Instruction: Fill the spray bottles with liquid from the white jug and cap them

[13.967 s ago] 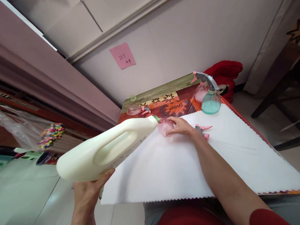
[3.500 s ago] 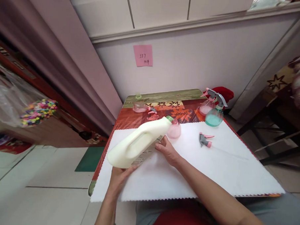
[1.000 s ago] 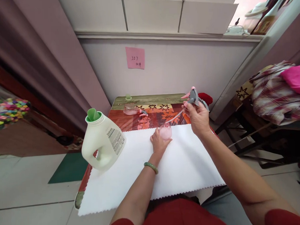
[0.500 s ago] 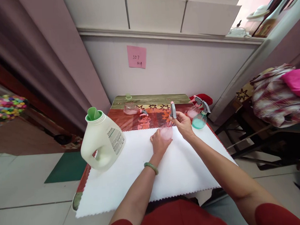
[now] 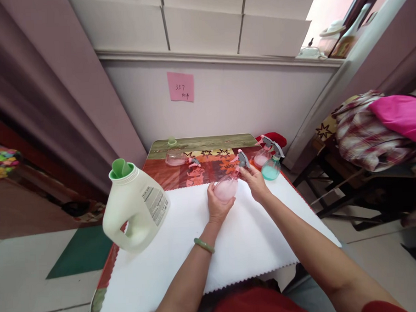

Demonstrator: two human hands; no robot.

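Observation:
A clear pink spray bottle (image 5: 226, 189) with pale liquid inside is tilted to the right over the white cloth. My left hand (image 5: 220, 205), with a green bangle on its wrist, wraps round the bottle's body. At the neck, the fingers of my right hand (image 5: 255, 182) pinch the grey and pink trigger spray head (image 5: 241, 160). The head sits at the bottle's mouth; whether it is screwed tight I cannot tell. Beyond my right hand stand a teal spray bottle (image 5: 271, 170) and another pink spray bottle (image 5: 261, 159).
A large cream detergent jug (image 5: 134, 210) with a green spout stands on the white cloth (image 5: 171, 263) at left. One pink spray bottle (image 5: 175, 158) lies on its side behind, near a small green cap (image 5: 172, 141). Clothes (image 5: 362, 135) are piled at right.
The spray bottle has gone from nearly upright to tilted right, its spray head turned with it. My left hand has shifted round the body. The whole view has swung slightly.

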